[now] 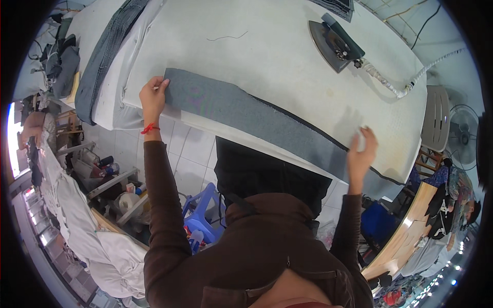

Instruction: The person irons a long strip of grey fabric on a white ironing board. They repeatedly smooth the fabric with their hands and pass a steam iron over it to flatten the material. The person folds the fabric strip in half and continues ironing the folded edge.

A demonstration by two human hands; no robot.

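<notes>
A long grey-blue denim strip (241,115) lies along the near edge of the white padded ironing table (292,66). Part of its far edge shows a dark, narrow underside or border. My left hand (152,98) pinches the strip's left end between thumb and fingers. Over the right part of the strip is my right hand (361,156), with its fingers curved and apart and nothing visible in them. Beyond that hand the fabric carries on and hangs past the table's edge. An iron (336,43) rests at the far right, away from both hands.
From the iron a wrapped hose (382,82) runs off to the right. Folded denim pieces (110,56) drape over the table's left side, and more denim (336,7) lies at the far edge. A blue plastic stool (203,215) stands below; a fan (462,133) is at right.
</notes>
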